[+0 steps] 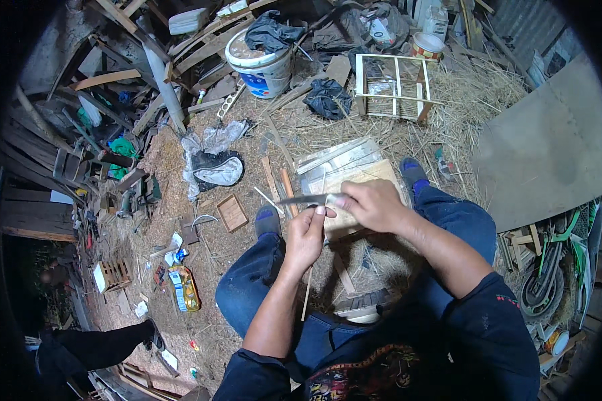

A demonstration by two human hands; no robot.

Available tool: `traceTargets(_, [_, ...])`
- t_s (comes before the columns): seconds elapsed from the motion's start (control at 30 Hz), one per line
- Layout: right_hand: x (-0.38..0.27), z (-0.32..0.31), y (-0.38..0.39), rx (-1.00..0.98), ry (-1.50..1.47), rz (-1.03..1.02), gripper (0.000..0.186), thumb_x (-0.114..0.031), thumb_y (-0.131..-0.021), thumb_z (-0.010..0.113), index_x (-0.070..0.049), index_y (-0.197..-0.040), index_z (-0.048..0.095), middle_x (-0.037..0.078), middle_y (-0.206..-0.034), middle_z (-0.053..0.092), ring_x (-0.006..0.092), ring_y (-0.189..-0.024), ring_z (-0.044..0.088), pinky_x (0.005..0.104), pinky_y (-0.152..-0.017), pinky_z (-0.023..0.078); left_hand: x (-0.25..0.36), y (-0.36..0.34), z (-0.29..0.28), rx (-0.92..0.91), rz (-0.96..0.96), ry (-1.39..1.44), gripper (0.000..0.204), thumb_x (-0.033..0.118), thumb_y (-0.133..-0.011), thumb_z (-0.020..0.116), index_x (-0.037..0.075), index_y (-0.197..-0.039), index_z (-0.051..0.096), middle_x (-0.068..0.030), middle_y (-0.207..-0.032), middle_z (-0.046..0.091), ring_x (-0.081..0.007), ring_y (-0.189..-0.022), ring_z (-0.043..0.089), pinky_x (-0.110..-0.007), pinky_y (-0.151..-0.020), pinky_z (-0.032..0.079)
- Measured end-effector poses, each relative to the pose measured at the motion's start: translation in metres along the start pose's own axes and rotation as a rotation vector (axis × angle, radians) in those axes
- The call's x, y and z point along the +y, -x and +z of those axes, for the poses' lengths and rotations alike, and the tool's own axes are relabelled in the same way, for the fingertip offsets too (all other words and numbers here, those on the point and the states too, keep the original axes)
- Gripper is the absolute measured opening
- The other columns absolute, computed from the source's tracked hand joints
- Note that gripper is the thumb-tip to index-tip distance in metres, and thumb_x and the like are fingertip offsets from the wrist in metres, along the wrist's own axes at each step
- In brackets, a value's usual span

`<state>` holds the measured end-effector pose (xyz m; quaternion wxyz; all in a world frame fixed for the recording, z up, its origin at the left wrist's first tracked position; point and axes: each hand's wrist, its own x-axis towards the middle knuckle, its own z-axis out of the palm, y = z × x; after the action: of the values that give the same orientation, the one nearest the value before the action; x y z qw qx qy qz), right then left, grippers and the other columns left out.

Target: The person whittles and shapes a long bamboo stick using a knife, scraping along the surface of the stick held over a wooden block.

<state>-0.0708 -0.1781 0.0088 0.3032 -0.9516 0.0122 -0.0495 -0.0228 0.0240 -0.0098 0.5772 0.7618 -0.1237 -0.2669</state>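
Note:
My right hand (374, 206) is closed around the handle of a knife (299, 200), whose blade points left. Just below the blade, my left hand (305, 237) pinches a thin wooden stick (307, 294). One end of the stick hangs down toward my lap; the other rises past the blade. Both hands are above a pale wooden board (381, 175) lying between my feet, with grey planks (338, 158) at its far side. Left of the knife tip, a short light sliver of wood (267, 199) slants near a narrow brown strip (289, 187).
A small wooden box (232, 213) and a crumpled grey-white bag (219, 168) lie to the left. Farther back stand a white bucket (259, 67) and a slatted wooden cage (394, 87). A large flat sheet (548, 144) leans at right. Another person's leg (107, 344) shows at lower left.

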Motion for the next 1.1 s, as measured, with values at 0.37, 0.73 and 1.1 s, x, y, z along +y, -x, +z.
traceTargets(0.37, [0.065,-0.024,-0.029,0.112,0.135,0.227,0.045,-0.052,-0.099,0.045,-0.014,-0.088,0.066,0.015,-0.071,0.066,0.0366,-0.07,0.067,0.0497,-0.061,0.05,0.018,0.013,0.0,-0.195,-0.118,0.324,0.034,0.033,-0.106,0.049,0.007,-0.086,0.06,0.0087,-0.049,0.037,-0.0031,-0.039,0.03,-0.024,-0.038,0.02])
traceTargets(0.73, [0.031,-0.015,-0.02,0.095,0.072,0.192,0.046,-0.051,-0.099,0.049,-0.009,-0.086,0.064,0.014,-0.065,0.063,0.032,-0.063,0.066,0.0447,-0.057,0.047,0.014,0.007,0.001,-0.203,-0.085,0.377,0.034,0.031,-0.106,0.048,0.006,-0.089,0.062,0.0087,-0.048,0.038,-0.0026,-0.037,0.03,-0.023,-0.037,0.02])
traceTargets(1.1, [0.001,-0.024,-0.024,0.121,-1.105,0.327,0.026,-0.029,-0.095,0.069,-0.003,-0.091,0.067,-0.005,-0.073,0.053,0.0017,-0.07,0.046,0.0223,-0.063,0.038,0.017,0.005,0.016,-0.269,-0.078,0.246,0.036,0.035,-0.106,0.049,0.005,-0.091,0.064,0.0063,-0.049,0.04,-0.004,-0.039,0.034,-0.022,-0.039,0.025])
